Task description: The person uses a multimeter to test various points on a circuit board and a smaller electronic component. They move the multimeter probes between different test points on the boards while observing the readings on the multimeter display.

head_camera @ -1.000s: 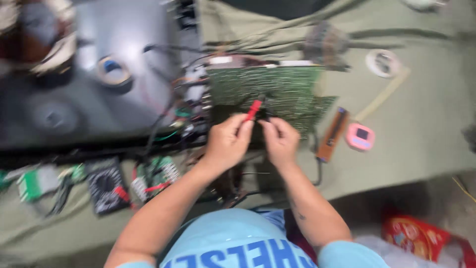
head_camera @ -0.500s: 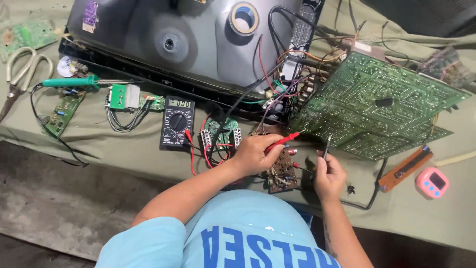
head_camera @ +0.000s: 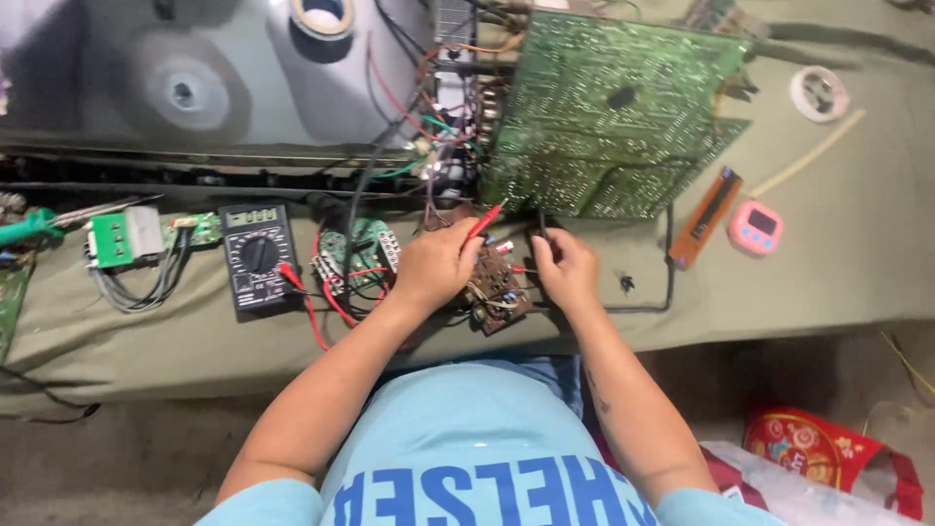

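Observation:
My left hand grips a red multimeter probe, its tip pointing at the lower left edge of the large green circuit board. My right hand holds a thin black probe upright near the same edge. Between both hands lies a small brown circuit board with components. A black multimeter sits to the left, with red leads running from it toward my left hand.
A dark television shell with a tape roll lies at the back. Small green boards and wires are at left. An orange-brown tool, a pink timer, white tape and a red bag are at right.
The view has swung and tilted, so the bench sits differently in frame. Both hands stay on the probes and have shifted to the large green board's lower edge.

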